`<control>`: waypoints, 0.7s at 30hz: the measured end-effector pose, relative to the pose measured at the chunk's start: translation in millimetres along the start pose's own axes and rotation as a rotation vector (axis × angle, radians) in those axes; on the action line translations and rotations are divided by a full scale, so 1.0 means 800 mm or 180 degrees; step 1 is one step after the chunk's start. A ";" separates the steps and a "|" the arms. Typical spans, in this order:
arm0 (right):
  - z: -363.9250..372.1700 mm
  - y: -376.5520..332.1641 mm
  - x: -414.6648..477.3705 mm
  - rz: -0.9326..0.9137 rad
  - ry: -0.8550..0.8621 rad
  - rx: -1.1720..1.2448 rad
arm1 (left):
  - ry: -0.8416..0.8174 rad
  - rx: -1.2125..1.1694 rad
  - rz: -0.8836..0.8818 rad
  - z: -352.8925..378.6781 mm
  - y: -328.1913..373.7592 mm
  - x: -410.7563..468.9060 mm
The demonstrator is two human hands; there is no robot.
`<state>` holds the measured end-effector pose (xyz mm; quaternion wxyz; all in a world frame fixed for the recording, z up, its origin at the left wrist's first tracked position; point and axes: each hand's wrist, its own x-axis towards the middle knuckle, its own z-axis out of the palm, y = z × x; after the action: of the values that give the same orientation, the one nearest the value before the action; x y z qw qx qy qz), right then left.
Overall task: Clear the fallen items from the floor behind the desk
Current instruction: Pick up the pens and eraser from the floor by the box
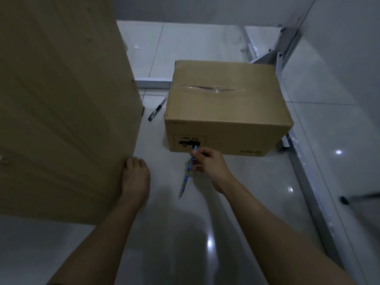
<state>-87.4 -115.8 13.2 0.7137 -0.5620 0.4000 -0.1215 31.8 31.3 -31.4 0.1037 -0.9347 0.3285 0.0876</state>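
Pinching the pencil (187,173) near its top, the right hand (207,161) is closed on it just in front of the box (224,108); it looks light, stiff and easy. The left hand (134,175) rests flat, holding nothing. A pen (157,110) lies beside the box: slim, smooth, best taken mid-barrel

A taped cardboard box (226,108) sits ahead of me on the glossy white floor tiles (185,48). A tall wooden panel (61,99) stands at left, metal frame bars (308,192) at right.
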 end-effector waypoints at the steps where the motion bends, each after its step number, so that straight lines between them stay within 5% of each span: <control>1: 0.000 0.003 0.003 0.0058 -0.0051 0.0043 | 0.0009 0.0087 0.0024 0.000 0.001 0.001; 13: 0.008 0.008 -0.004 0.0488 -0.0208 0.0578 | -0.0049 -0.0098 0.0219 -0.012 -0.008 -0.007; 15: 0.005 0.008 -0.007 0.0473 -0.0204 0.0506 | 0.0080 -0.1143 -0.0083 -0.013 -0.009 0.000; 19: 0.003 0.004 -0.016 0.0513 -0.0258 0.0450 | -0.0326 -0.4853 -0.1033 -0.044 0.007 -0.005; 21: 0.006 -0.003 -0.022 0.0515 -0.0358 0.0389 | -0.0400 -0.5438 -0.0991 -0.063 0.013 -0.009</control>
<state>-94.8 -102.3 23.4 0.7755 -0.4892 0.3952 -0.0559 24.6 15.3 17.8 -0.6044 -0.7202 0.0124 0.3404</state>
